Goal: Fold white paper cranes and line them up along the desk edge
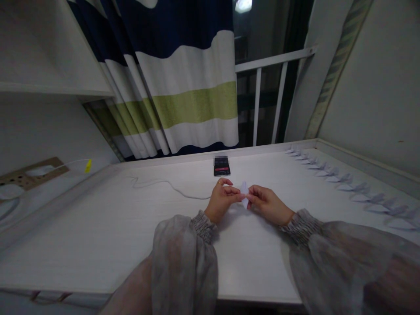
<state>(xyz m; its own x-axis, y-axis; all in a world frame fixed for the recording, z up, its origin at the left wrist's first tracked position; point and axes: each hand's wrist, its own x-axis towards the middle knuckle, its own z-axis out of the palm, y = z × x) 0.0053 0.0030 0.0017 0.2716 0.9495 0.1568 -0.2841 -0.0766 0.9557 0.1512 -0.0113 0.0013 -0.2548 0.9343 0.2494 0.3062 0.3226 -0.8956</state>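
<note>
A small piece of folded white paper [243,189] is held upright above the desk, between both hands. My left hand [224,199] pinches its left side with thumb and fingertips. From the right, my right hand [267,202] grips the paper's other edge, thumb and forefinger closed on it. The fingers cover part of the paper, so its exact folded shape is hard to make out. Just beyond the hands lies a phone [222,169] with a dark screen and a red bar.
Several folded white paper figures [346,180] stand in a row along the right side of the white desk [131,236]. A thin white cable [177,190] runs leftward from behind my left hand. A striped curtain [197,100] and a white railing [275,60] are at the back.
</note>
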